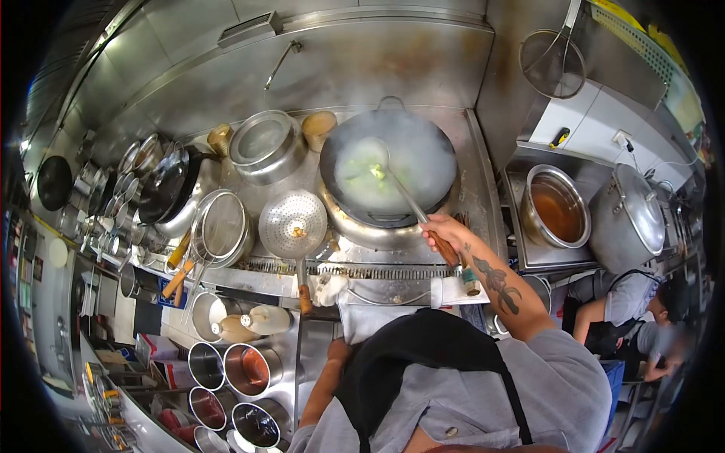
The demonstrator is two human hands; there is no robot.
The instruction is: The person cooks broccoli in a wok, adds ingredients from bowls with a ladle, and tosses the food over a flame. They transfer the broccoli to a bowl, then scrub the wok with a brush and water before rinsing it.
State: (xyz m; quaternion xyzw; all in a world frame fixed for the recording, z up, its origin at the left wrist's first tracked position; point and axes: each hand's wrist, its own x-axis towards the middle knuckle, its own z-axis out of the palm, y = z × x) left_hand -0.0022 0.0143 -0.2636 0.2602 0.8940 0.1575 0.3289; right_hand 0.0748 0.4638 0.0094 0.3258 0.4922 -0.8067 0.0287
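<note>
My right hand (444,231) is closed round the wooden handle of a long ladle (408,198). The ladle's bowl is in a large steaming wok (332,162), among pale green pieces (377,172) in cloudy liquid. Steam blurs the contents. My left hand (339,350) is low beside the black apron, near a grey cloth (370,321) at the stove's front edge; its fingers are mostly hidden. A perforated skimmer (293,225) with small brown bits on it lies left of the wok, its wooden handle over the front edge.
Left of the wok are a lidded pot (266,143), a strainer (224,226) and stacked pans (166,185). Seasoning pots (253,368) and bottles (268,319) stand lower left. At right are a pot of brown liquid (557,205), a lidded pot (630,215) and other people (623,302).
</note>
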